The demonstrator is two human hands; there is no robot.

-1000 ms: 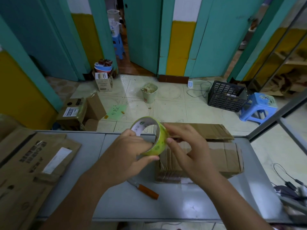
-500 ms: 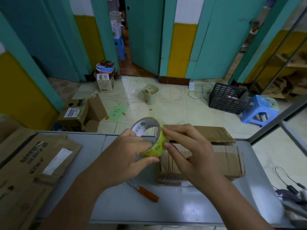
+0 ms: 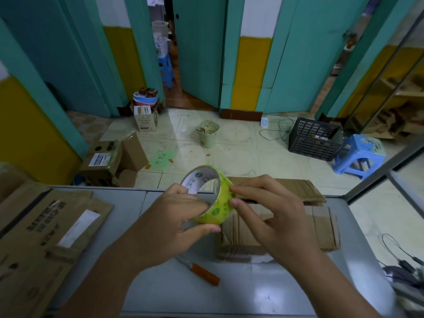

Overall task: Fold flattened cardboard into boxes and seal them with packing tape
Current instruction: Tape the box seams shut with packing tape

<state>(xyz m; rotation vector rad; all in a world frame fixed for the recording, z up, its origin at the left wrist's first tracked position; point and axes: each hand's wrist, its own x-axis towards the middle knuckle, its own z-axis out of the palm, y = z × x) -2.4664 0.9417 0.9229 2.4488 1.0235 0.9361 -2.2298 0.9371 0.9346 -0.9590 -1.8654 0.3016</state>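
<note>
A yellow-green roll of packing tape (image 3: 220, 203) with a white core is held above the grey table (image 3: 252, 294). My left hand (image 3: 169, 221) grips it, fingers through the core and thumb under the rim. My right hand (image 3: 270, 214) touches the roll's outer face with thumb and fingertips pinched at its right side. Below the hands lies a stack of flattened cardboard (image 3: 321, 228), partly hidden by my right hand. Another flattened piece (image 3: 296, 187) lies behind it at the table's far edge.
An orange-handled cutter (image 3: 202, 273) lies on the table near the front. Large flattened cartons (image 3: 46, 230) cover the left side. Cables (image 3: 401, 262) sit at the right edge. Beyond the table stand a bin (image 3: 207, 134), black crate (image 3: 314, 141), blue stool (image 3: 360, 154) and boxes (image 3: 107, 159).
Both hands have stayed on the tape roll in nearly the same place. The right fingertips have shifted slightly along the roll's outer face.
</note>
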